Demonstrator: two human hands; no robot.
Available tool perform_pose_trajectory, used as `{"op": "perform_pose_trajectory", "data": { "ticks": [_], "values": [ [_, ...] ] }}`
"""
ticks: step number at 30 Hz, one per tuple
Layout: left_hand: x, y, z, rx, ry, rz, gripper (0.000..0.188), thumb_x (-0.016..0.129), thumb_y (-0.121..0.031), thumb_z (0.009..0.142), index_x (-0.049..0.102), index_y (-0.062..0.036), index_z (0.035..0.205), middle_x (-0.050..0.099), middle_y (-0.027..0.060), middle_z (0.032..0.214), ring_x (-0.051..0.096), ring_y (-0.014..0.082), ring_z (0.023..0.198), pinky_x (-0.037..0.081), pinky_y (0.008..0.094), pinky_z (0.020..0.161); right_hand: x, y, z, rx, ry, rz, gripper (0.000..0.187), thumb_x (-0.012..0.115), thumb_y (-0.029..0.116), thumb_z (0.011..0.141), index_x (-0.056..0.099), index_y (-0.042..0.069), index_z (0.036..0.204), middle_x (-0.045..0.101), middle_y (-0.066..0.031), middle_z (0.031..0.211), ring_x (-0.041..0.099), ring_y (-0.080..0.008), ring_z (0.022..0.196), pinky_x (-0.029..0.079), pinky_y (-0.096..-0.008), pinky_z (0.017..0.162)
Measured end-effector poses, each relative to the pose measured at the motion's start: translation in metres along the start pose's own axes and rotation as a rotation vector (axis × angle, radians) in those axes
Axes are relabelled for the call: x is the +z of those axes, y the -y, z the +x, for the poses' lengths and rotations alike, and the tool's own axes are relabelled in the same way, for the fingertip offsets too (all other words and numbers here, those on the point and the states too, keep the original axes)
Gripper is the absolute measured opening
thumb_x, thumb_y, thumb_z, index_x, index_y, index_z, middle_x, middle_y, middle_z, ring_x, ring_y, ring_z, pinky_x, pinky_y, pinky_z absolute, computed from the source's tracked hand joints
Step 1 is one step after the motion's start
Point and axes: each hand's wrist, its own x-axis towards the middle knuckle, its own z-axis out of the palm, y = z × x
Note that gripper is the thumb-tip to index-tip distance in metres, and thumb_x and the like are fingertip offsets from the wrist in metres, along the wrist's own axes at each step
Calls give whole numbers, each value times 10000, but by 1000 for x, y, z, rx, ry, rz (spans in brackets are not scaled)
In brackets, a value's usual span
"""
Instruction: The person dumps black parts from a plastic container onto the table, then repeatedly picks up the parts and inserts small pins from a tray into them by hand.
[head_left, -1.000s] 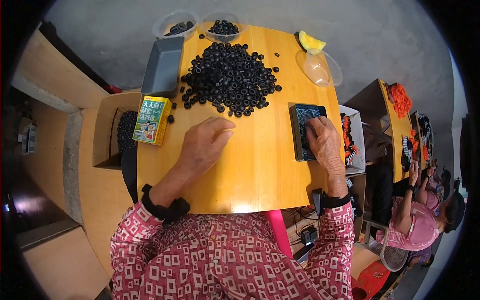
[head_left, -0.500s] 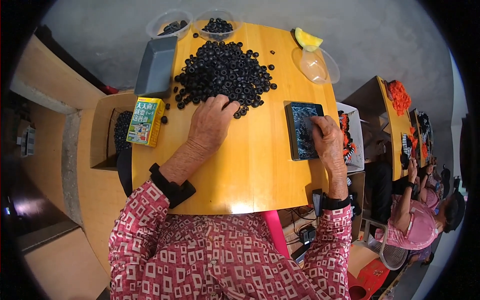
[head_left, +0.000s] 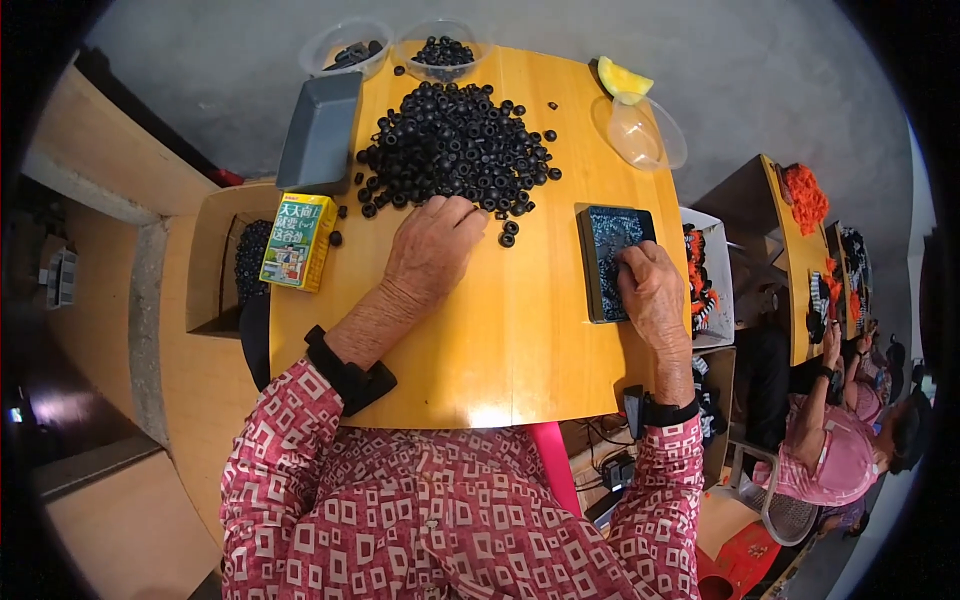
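A heap of small black ring-like pieces (head_left: 455,140), each with a hole, covers the far middle of the yellow wooden table (head_left: 480,350). At the heap's near edge is my left hand (head_left: 435,250), its fingers curled in and their tips out of sight. A couple of loose black pieces (head_left: 509,235) lie just right of it. Over the shallow dark tray (head_left: 588,260) at the right, my right hand (head_left: 652,290) has thumb and fingers pinched together. Many tiny pale bits (head_left: 615,228) cover the tray's bottom. Whatever either hand holds is hidden.
Along the left side stand a grey bin (head_left: 320,140) and a yellow-green carton (head_left: 297,240). Two clear bowls (head_left: 345,65) sit at the back. A yellow wedge (head_left: 622,80) lies by a clear dish (head_left: 648,140). Right of the table are a white box (head_left: 718,300) and a person (head_left: 840,440).
My left hand has come slightly nearer and right, and its fingers are more curled. Two black pieces now lie apart from the heap. My right fingers have drawn together over the tray.
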Motion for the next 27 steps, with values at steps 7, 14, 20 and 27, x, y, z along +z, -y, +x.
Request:
{"op": "perform_pose_trajectory", "data": {
  "ticks": [7, 14, 20, 27],
  "values": [
    [9, -23, 7, 107, 87, -56, 178, 636, -100, 808, 635, -59, 982, 556, 54, 889, 570, 226, 876, 486, 355, 773, 0, 5, -3, 6, -57, 42, 138, 666, -6, 821, 674, -2, 959, 627, -150, 882, 638, -353, 822, 523, -399, 726],
    [14, -22, 6, 149, 63, -46, 79, 585, -94, 814, 592, -71, 890, 526, 47, 857, 562, 212, 855, 466, 342, 743, -9, 12, -10, 1, -130, 112, 126, 682, 17, 820, 683, 0, 945, 655, -146, 907, 638, -344, 858, 525, -420, 748],
    [17, -21, 5, 154, 55, -100, 72, 608, -84, 808, 579, -77, 873, 541, 51, 833, 573, 235, 846, 477, 368, 751, -17, 31, -16, -24, -152, 139, 154, 692, -4, 808, 680, 1, 962, 667, -146, 917, 643, -338, 851, 525, -408, 749],
    [-22, -41, 0, -535, 246, -816, 180, 705, -109, 880, 682, 3, 1018, 709, 50, 937, 667, 152, 871, 519, 284, 774, -20, 79, -21, -114, -243, 340, 230, 713, -5, 800, 681, -14, 1028, 654, -146, 875, 632, -299, 786, 515, -382, 722]
  ]
}}
